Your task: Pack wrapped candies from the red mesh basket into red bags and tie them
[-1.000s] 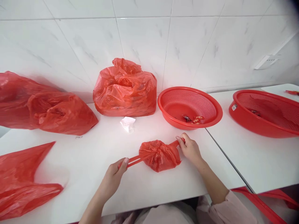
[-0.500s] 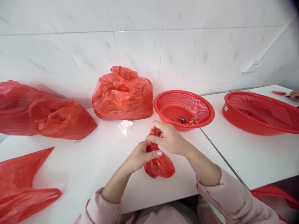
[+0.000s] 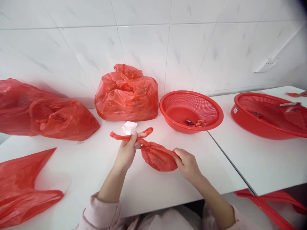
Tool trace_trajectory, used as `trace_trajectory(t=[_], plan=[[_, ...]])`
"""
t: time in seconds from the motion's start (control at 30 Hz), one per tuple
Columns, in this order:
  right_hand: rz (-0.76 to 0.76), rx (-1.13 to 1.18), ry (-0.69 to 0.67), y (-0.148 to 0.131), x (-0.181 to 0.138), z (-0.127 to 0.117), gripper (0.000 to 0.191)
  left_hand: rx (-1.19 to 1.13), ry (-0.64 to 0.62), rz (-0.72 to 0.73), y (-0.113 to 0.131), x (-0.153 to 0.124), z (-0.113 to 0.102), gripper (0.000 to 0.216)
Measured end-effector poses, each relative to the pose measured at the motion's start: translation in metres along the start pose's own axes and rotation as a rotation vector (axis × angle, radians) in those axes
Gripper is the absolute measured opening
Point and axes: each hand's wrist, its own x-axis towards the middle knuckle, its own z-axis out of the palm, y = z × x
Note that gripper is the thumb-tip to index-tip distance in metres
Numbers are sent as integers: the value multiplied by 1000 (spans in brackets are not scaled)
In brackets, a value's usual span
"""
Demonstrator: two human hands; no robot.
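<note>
A small red plastic bag (image 3: 158, 157) is stretched between my two hands above the white table (image 3: 148, 191). My left hand (image 3: 128, 150) pinches its gathered neck, and two handle ends stick out to either side of the fingers. My right hand (image 3: 189, 163) is closed on the bag's right-hand end. The bag looks slightly bulged; its contents cannot be made out. Just beyond my left hand lies a crumpled white paper (image 3: 129, 127).
A full red bag (image 3: 127, 95) stands against the tiled wall, with another bulging red bag (image 3: 62, 119) left of it. A flat red bag (image 3: 21, 185) lies at near left. One red basket (image 3: 192, 95) holds a few small packets; another basket (image 3: 271, 127) stands right.
My right hand has moved from the bag's neck down to its right-hand end. My left hand has shifted left with the neck, and the bag now lies stretched sideways, its handles showing.
</note>
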Motion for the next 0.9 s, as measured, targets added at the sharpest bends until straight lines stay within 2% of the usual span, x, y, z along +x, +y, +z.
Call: trace_trajectory(t=[0.07,0.13,0.2,0.27,0.37,0.4,0.47,0.53,0.57,0.7,0.8,0.9], plan=[[53,38,-87,5,4,-11,26,19,-19,-10,1,-2,2,45],[68,154,-164,1,9,-21,23,72,-88,-31,4,-6,8,43],[39,333,-149,-10,16,-28,26,134,-205,-35,9,-12,15,42],[19,511,-89,-23,27,-31,39,169,-322,-8,12,-16,21,41],[17,698,-65,-40,49,-34,27,184,-392,34,12,-19,27,43],[21,737,-20,-43,57,-36,24,185,-381,41,10,-19,28,44],[30,790,155,-48,69,-44,24,172,-319,54,6,-19,30,48],[13,819,323,-52,70,-57,21,153,-247,73,3,-18,29,50],[-11,822,351,-54,67,-63,19,150,-228,78,2,-17,27,49],[-77,753,253,-56,43,-73,15,165,-263,86,3,-16,15,36],[-8,737,227,-45,40,-55,17,161,-362,80,8,-15,10,32],[12,693,52,-36,49,-27,26,158,-494,88,12,-18,13,31]])
